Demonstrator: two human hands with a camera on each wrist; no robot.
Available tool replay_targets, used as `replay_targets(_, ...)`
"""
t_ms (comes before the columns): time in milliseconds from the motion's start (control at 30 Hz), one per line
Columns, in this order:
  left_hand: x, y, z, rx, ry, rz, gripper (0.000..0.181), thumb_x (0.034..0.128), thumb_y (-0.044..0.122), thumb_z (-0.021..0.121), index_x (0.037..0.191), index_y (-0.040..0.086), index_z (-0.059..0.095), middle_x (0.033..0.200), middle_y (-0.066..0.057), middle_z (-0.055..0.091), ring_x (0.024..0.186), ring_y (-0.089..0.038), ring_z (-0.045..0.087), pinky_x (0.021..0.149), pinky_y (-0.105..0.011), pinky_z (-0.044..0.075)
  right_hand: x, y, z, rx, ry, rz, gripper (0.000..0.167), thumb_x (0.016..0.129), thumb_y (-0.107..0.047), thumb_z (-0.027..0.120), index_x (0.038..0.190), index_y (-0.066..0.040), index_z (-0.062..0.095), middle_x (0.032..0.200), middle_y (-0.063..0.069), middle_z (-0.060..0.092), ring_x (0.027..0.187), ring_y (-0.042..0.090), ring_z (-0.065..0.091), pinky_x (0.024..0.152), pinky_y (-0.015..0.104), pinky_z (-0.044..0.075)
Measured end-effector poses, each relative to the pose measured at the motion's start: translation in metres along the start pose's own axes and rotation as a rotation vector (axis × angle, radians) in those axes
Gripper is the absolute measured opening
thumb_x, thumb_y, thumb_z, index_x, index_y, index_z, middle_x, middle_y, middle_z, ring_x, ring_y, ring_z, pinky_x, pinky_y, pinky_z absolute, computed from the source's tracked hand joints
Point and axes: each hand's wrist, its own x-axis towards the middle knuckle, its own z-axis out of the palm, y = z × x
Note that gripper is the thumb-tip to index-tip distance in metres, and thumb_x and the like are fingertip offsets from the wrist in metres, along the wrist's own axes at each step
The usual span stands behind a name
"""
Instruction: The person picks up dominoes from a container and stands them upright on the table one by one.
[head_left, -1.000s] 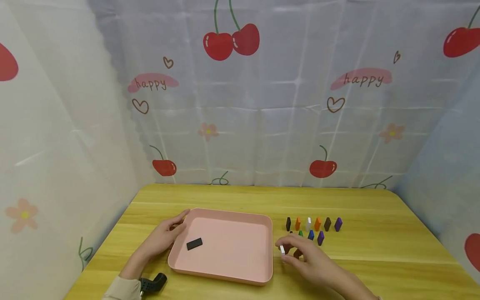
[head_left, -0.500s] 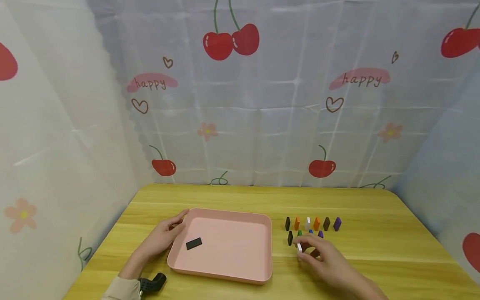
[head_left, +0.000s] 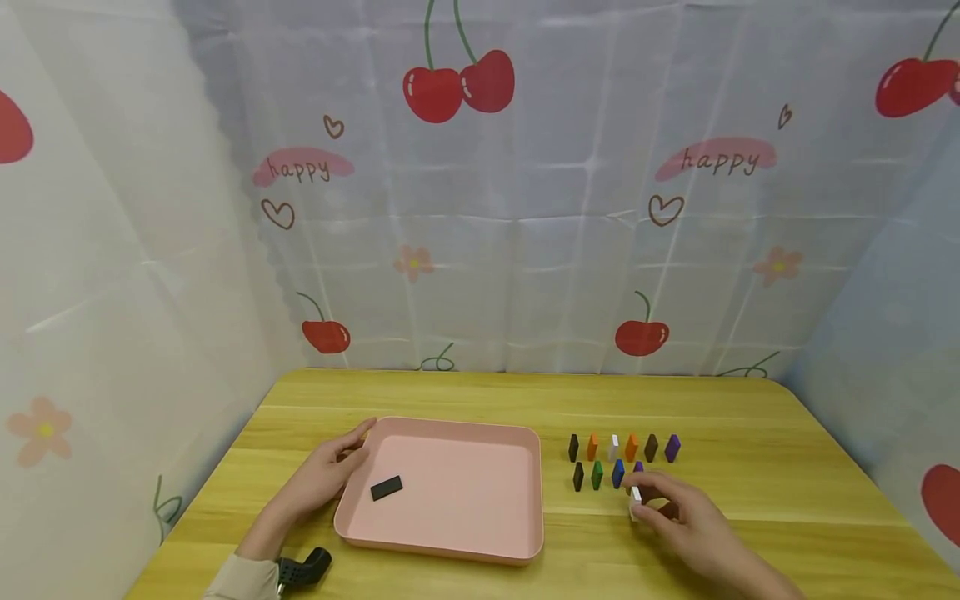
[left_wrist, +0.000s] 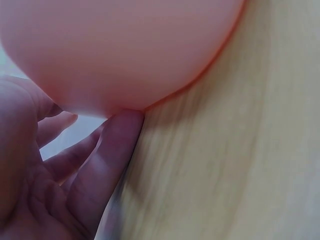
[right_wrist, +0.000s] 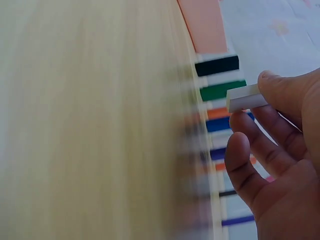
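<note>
My right hand [head_left: 690, 525] pinches a small white domino [head_left: 636, 502] upright between thumb and fingers, just in front of the nearer row of dominoes. The purple domino [head_left: 638, 468] at that row's right end is partly hidden behind my fingers. Black [head_left: 578, 477], green [head_left: 597, 475] and blue [head_left: 618, 473] dominoes stand to its left. Along the outer left side of a pink tray [head_left: 457, 553] rests my left hand [head_left: 322, 479], its thumb and fingers touching the wall. A black domino [head_left: 386, 487] lies flat inside the tray. In the right wrist view the white domino [right_wrist: 245, 98] protrudes past my thumb.
Behind the nearer row stands a second row of dominoes, among them an orange one [head_left: 592, 447], a white one [head_left: 614, 448] and a purple one [head_left: 672, 448]. Cherry-print sheeting [head_left: 480, 250] encloses the wooden table [head_left: 420, 392]. A black wrist-mounted device [head_left: 306, 568] sits by my left sleeve.
My right hand has carried the white domino rightward from beside the tray, past the black, green and blue dominoes, to in front of the purple one. The left hand stays on the tray.
</note>
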Motion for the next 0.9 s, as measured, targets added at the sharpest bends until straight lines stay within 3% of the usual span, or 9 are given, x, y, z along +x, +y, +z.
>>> replay_targets(233, 0.001, -0.002, -0.002, -0.007, 0.003, -0.022, 0.056, 0.1099, 0.033, 0.051, 0.163, 0.023, 0.035, 0.159, -0.018, 0.046, 0.145, -0.038, 0.046, 0.111, -0.044, 0.048, -0.003, 0.01, -0.014, -0.045, 0.082, 0.1, 0.028, 0.099, -0.021, 0.07, 0.126, -0.013, 0.069, 0.115, 0.002, 0.071, 0.097, -0.005, 0.061, 0.071, 0.024, 0.056)
replay_targets(400, 0.001, -0.002, -0.003, -0.021, -0.013, -0.02, 0.058, 0.1101, 0.035, 0.049, 0.163, 0.018, 0.033, 0.165, -0.015, 0.038, 0.151, -0.037, 0.038, 0.117, -0.05, 0.042, -0.002, 0.018, -0.022, -0.068, 0.098, 0.112, 0.028, 0.099, -0.019, 0.07, 0.126, -0.011, 0.069, 0.116, 0.004, 0.071, 0.098, -0.006, 0.061, 0.072, 0.023, 0.056)
replay_targets(633, 0.001, -0.001, -0.002, -0.024, -0.006, -0.038, 0.057, 0.1103, 0.034, 0.049, 0.162, 0.017, 0.034, 0.164, -0.016, 0.039, 0.149, -0.037, 0.04, 0.115, -0.049, 0.045, 0.005, 0.026, -0.025, -0.093, 0.117, 0.084, 0.029, 0.1, -0.019, 0.069, 0.128, -0.011, 0.069, 0.119, 0.007, 0.071, 0.099, -0.008, 0.06, 0.074, 0.023, 0.057)
replay_targets(900, 0.001, 0.0, 0.0, -0.044, -0.007, -0.042, 0.055, 0.1101, 0.032, 0.05, 0.161, 0.018, 0.037, 0.163, -0.013, 0.041, 0.145, -0.033, 0.046, 0.105, -0.033, 0.051, 0.011, 0.031, -0.023, -0.119, 0.117, 0.099, 0.028, 0.1, -0.019, 0.07, 0.126, -0.011, 0.069, 0.119, 0.006, 0.071, 0.1, -0.005, 0.061, 0.08, 0.03, 0.059)
